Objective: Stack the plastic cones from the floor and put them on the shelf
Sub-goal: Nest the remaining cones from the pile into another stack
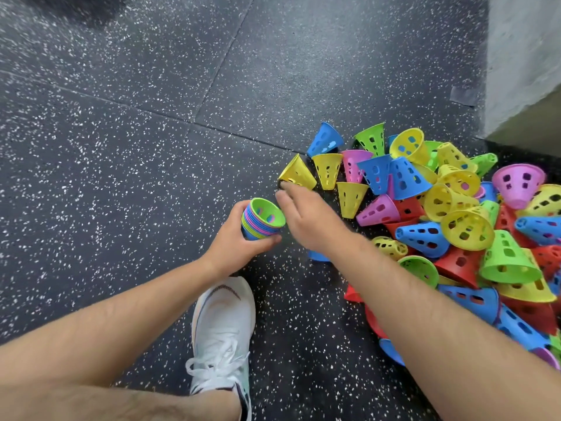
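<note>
While the left hand [233, 241] is gripping the nested stack [262, 218], the empty, outstretched right hand [306, 220] is reaching toward twelve o'clock for a yellow cone [299, 173], likely light, stiff, rim-pinchable.

Open floor [121, 177] left; dense cone pile [455, 223] right.

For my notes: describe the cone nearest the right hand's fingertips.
Find the pile of plastic cones on the floor. The leftmost, by the right hand, is a yellow cone. Unlike its two yellow neighbours, it points narrow-end away from the person.
</note>
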Tool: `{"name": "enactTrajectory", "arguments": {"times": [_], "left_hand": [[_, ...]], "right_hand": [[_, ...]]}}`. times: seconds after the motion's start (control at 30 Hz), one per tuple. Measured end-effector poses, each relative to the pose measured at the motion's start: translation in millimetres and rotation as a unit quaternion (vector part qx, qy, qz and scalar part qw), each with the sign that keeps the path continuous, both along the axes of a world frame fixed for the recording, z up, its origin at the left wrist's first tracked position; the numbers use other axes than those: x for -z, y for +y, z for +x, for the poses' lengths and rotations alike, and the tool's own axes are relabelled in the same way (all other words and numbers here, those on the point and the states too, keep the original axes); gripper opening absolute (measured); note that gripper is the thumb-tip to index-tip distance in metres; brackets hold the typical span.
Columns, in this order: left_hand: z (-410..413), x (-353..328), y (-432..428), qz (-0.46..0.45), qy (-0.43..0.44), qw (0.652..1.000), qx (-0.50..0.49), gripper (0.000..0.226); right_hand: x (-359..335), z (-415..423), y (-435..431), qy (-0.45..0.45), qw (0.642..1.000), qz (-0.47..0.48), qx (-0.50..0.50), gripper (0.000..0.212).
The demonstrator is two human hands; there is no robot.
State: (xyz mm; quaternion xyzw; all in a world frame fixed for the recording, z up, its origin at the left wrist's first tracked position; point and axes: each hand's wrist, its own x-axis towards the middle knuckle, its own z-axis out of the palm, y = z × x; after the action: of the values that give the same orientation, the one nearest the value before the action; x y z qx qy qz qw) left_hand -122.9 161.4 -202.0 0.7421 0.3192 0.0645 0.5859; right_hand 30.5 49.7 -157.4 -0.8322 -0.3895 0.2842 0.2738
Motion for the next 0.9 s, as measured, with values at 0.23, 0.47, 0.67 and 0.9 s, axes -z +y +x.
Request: {"name": "enactTrajectory", "arguments": {"times": [0.23, 0.47, 0.67, 0.9], "left_hand": [[12, -6, 13, -0.022, 0.009, 1.000, 0.004, 0.070], [19, -7, 17, -0.036, 0.021, 0.999, 0.019, 0.069], [15, -1, 11, -0.012, 0.016, 1.000, 0.009, 0.070], [14, -5, -2, -0.010, 0.008, 1.000, 0.008, 0.067]], "right_hand": [[6, 54, 48, -0.269, 0.944, -0.150, -0.120, 0.067], [24, 66, 47, -0.239, 0.958, -0.143, -0.073, 0.023], [16, 66, 1, -0.166, 0.985, 0.024, 0.043, 0.015], [-10, 40, -34, -0.119, 0.980, 0.139, 0.082, 0.012]]}}
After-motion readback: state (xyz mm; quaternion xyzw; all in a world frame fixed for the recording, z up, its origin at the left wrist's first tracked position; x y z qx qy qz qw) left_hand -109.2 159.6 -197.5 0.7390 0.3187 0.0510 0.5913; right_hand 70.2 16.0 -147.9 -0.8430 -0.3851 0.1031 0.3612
